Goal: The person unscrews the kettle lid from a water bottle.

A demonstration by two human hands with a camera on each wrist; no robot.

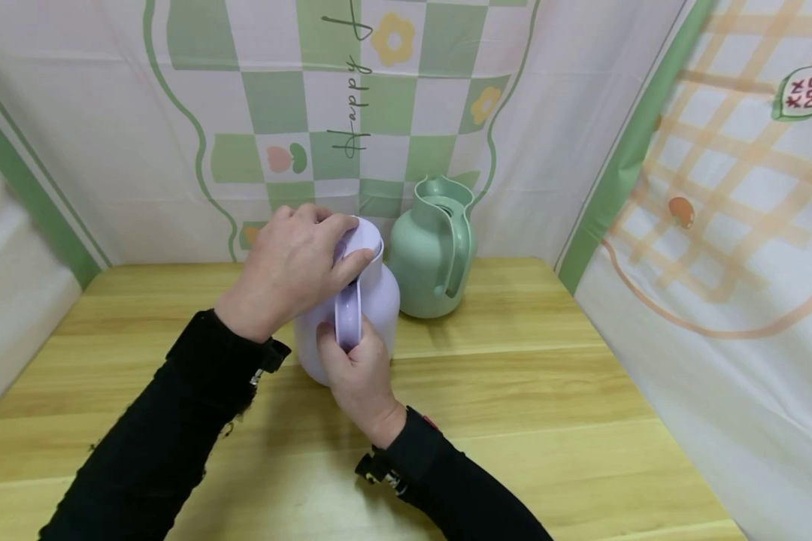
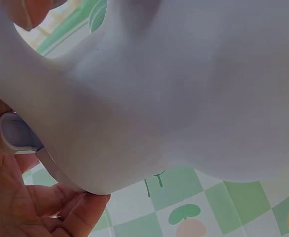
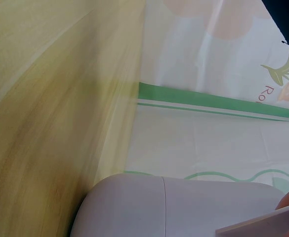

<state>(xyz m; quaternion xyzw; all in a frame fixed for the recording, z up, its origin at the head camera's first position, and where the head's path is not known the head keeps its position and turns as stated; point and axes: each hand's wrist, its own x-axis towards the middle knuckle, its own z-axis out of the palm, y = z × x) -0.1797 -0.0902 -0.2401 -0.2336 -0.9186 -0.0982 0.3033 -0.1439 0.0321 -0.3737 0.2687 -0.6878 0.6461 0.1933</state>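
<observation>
A lilac vacuum jug (image 1: 383, 304) stands on the wooden table, its handle turned toward me. My left hand (image 1: 291, 263) reaches over its top and grips the lid (image 1: 365, 239) at the spout, thumb on the near side. In the left wrist view, fingertips (image 2: 97, 200) press the rim beside the pale jug body (image 2: 184, 98). Lower down, my right hand (image 1: 362, 376) holds the handle (image 1: 348, 319), with the thumb along it. The jug's base (image 3: 119, 202) meets the tabletop in the right wrist view, where most of that hand is out of frame.
Behind and to the right of the lilac jug stands a green jug (image 1: 422, 263), close beside it. A checked cloth (image 1: 338, 98) hangs at the table's back edge, and another patterned cloth (image 1: 731, 188) hangs on the right. The wooden table (image 1: 548, 421) extends around both jugs.
</observation>
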